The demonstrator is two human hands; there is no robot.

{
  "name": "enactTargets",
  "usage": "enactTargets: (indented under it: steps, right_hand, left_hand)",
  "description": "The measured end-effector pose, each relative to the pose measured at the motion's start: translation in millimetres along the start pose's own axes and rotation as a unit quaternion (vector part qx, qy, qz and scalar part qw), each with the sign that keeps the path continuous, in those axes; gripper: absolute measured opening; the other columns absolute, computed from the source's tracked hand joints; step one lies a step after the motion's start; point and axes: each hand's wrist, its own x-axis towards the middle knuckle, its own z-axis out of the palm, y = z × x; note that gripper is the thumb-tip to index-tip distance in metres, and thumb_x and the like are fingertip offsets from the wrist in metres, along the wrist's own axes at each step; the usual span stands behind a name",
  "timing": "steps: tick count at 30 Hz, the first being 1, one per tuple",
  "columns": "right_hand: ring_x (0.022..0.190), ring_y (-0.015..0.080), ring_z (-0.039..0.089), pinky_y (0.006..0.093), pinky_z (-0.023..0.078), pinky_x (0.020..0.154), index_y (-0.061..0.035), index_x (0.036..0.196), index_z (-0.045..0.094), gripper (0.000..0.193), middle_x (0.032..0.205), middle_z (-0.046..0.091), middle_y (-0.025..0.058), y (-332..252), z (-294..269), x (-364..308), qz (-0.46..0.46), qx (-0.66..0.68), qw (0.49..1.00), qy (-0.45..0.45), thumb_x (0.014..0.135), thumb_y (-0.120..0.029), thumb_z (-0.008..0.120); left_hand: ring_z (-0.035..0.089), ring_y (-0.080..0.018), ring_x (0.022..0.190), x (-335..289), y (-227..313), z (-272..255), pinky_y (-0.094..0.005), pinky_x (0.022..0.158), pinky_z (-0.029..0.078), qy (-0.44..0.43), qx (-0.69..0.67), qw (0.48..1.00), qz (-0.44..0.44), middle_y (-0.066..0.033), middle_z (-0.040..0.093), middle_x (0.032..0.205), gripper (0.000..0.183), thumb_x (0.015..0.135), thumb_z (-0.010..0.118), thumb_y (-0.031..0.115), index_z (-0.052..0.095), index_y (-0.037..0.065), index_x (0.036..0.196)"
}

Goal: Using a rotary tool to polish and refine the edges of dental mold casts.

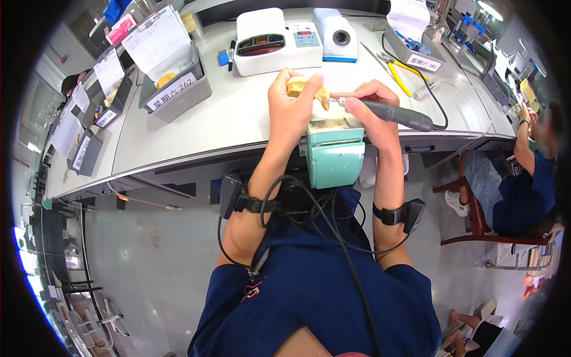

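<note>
My left hand (289, 113) is closed around a yellowish plaster dental model (297, 87), above the bench's front edge. In my right hand (375, 113) is a black rotary handpiece (407, 115). Its thin metal tip points left and meets the model's right side; whether it touches or only sits close I cannot tell. Under both hands a green dust-catching box (336, 165) juts from the bench edge, with pale dust on its top. From the handpiece's rear a black cord (441, 110) curves back across the bench.
Behind my hands stand a white box with a digital display (306, 37) and a blue-and-white device (335, 37). Yellow-handled pliers (399, 81) lie at right. Grey trays (199, 97) with papers line the left; another tray (423, 58) stands back right. A seated person (523, 193) works at far right.
</note>
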Motion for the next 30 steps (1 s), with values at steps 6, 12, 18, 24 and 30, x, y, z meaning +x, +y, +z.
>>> enactTargets:
  steps: [6, 12, 18, 24, 30]
  right_hand:
    - [0.076, 0.0102, 0.064, 0.0243, 0.051, 0.071, -0.0011, 0.086, 0.064, 0.011, 0.081, 0.067, 0.0068, -4, 4, -1, 0.001, -0.005, 1.000, 0.012, 0.083, -0.004, 0.074]
    - [0.075, 0.0103, 0.064, 0.0245, 0.051, 0.069, -0.0014, 0.084, 0.063, 0.011, 0.079, 0.068, 0.0074, 1, 2, 1, 0.000, 0.027, 0.999, -0.018, 0.082, -0.004, 0.074]
    - [0.074, 0.0104, 0.063, 0.0253, 0.050, 0.068, -0.0014, 0.083, 0.063, 0.012, 0.080, 0.069, 0.0089, -3, 2, 0, 0.002, -0.014, 1.000, 0.015, 0.081, -0.004, 0.074]
    - [0.089, 0.0178, 0.068, 0.0281, 0.053, 0.076, -0.0015, 0.083, 0.064, 0.012, 0.095, 0.072, 0.0180, -3, -2, -1, 0.019, 0.018, 0.998, -0.059, 0.080, -0.005, 0.075]
    - [0.111, 0.0357, 0.066, 0.0416, 0.050, 0.096, -0.0045, 0.078, 0.060, 0.013, 0.078, 0.069, 0.0111, -3, 2, 2, -0.033, 0.008, 0.998, -0.050, 0.081, -0.006, 0.073]
  left_hand:
    - [0.057, -0.0070, 0.065, 1, -2, -2, -0.0225, 0.058, 0.045, 0.000, 0.007, 1.000, 0.003, -0.0052, 0.063, 0.073, 0.025, 0.088, 0.072, 0.018, 0.053, 0.004, 0.079]
    - [0.056, -0.0067, 0.064, -1, 1, -1, -0.0228, 0.057, 0.045, -0.003, -0.003, 1.000, -0.007, -0.0047, 0.062, 0.072, 0.024, 0.087, 0.071, 0.016, 0.053, 0.004, 0.078]
    - [0.056, -0.0067, 0.064, -1, 1, 0, -0.0231, 0.057, 0.044, -0.012, 0.012, 1.000, -0.003, -0.0048, 0.062, 0.071, 0.024, 0.087, 0.071, 0.015, 0.053, 0.004, 0.077]
    - [0.056, -0.0066, 0.065, 0, 3, -1, -0.0219, 0.059, 0.045, -0.006, -0.032, 0.999, -0.032, -0.0049, 0.063, 0.073, 0.023, 0.089, 0.070, 0.016, 0.053, 0.004, 0.081]
    - [0.058, -0.0057, 0.068, 3, 0, -3, -0.0206, 0.060, 0.045, -0.021, -0.052, 0.998, -0.041, -0.0051, 0.065, 0.077, 0.023, 0.092, 0.070, 0.019, 0.053, 0.005, 0.084]
